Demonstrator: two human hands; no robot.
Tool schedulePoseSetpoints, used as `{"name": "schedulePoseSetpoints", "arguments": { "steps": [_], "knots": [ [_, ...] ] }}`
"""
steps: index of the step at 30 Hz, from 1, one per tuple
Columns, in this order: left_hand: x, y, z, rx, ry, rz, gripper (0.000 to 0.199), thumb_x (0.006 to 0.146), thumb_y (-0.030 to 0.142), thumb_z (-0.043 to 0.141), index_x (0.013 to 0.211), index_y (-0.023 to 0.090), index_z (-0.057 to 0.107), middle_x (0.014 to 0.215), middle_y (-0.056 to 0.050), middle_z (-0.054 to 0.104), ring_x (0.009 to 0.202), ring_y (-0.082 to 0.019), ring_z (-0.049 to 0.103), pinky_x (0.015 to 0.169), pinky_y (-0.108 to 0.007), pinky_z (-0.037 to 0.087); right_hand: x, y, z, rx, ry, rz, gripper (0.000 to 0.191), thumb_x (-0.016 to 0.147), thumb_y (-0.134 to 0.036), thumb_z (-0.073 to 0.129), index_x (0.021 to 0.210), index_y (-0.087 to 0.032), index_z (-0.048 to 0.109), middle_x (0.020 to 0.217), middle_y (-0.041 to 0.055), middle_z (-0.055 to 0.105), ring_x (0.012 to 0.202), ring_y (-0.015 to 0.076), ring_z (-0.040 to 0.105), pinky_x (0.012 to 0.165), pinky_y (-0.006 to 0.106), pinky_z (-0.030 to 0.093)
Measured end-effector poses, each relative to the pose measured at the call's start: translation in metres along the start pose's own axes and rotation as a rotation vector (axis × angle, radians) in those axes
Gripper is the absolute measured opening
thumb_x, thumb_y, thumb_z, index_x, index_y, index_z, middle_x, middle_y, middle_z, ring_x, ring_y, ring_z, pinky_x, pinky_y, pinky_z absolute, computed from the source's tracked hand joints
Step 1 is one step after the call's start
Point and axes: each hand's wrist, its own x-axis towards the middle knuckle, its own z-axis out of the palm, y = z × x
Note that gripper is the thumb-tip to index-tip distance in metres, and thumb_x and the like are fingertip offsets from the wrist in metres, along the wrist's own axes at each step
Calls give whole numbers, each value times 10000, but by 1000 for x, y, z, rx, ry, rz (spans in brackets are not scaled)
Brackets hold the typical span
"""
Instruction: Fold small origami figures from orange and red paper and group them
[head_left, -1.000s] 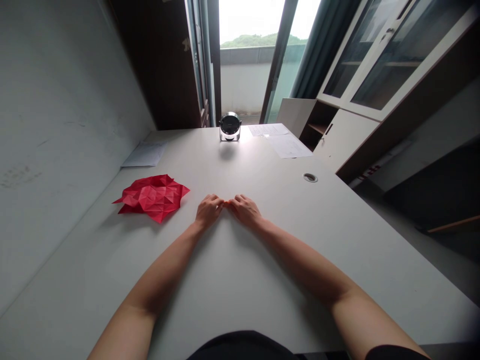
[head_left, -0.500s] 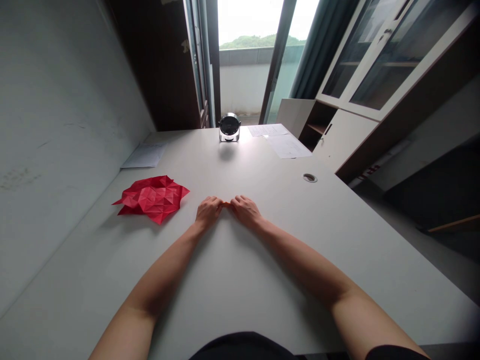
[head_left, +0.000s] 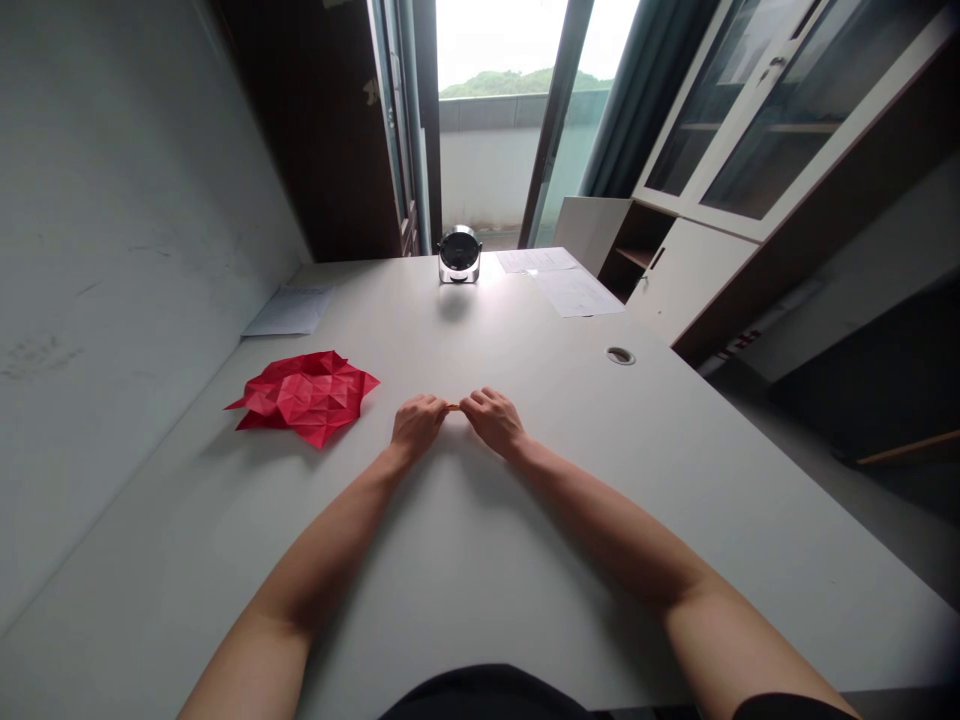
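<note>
Both my hands meet over the middle of the white table (head_left: 450, 560). My left hand (head_left: 417, 420) is closed on one end of a small orange piece, seemingly folded paper (head_left: 454, 407). The other end is pinched in my right hand (head_left: 492, 416). Only a thin strip of the orange piece shows between the fingertips; the rest is hidden by the hands. To the left of my left hand lies a creased sheet of red paper (head_left: 311, 392), its folds forming raised triangles, with neither hand touching it.
A round black device on a metal stand (head_left: 459, 254) stands at the table's far edge. Papers (head_left: 577, 293) lie at the back right, and another sheet (head_left: 289, 310) by the left wall. A cable hole (head_left: 620, 356) is set in the table on the right.
Between my hands the orange piece now shows as a thinner strip. My right hand has shifted up very slightly. The red paper has stayed put.
</note>
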Motion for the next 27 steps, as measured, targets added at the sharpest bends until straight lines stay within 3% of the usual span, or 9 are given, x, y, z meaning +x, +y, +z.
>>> {"name": "schedulePoseSetpoints", "arguments": {
  "steps": [5, 13, 27],
  "knots": [
    [1, 6, -4, 65, -1, 69, 279, 978, 392, 542, 790, 243, 684, 788, -83, 643, 797, -229, 558, 756, -334, 401, 0, 0, 0, 6, 5, -5, 209, 1012, -279, 518, 907, -205, 684, 962, 97, 668, 932, 229, 515, 803, 329, 348],
    [2, 18, -12, 370, -87, 171, 255, 1011, 269, 489, 852, 213, 680, 853, -75, 687, 838, -215, 561, 740, -337, 370, 0, -1, -3, -26, 38, -81, 244, 1025, -299, 504, 893, -206, 687, 928, 76, 684, 930, 217, 520, 814, 333, 337],
    [4, 19, -12, 398, -83, 152, 250, 1009, 285, 498, 863, 200, 683, 854, -72, 687, 836, -215, 553, 709, -334, 368, 1, 8, 0, 47, 23, -103, 224, 1019, -277, 512, 892, -194, 677, 921, 76, 688, 921, 209, 531, 819, 323, 342]
  ]
}}
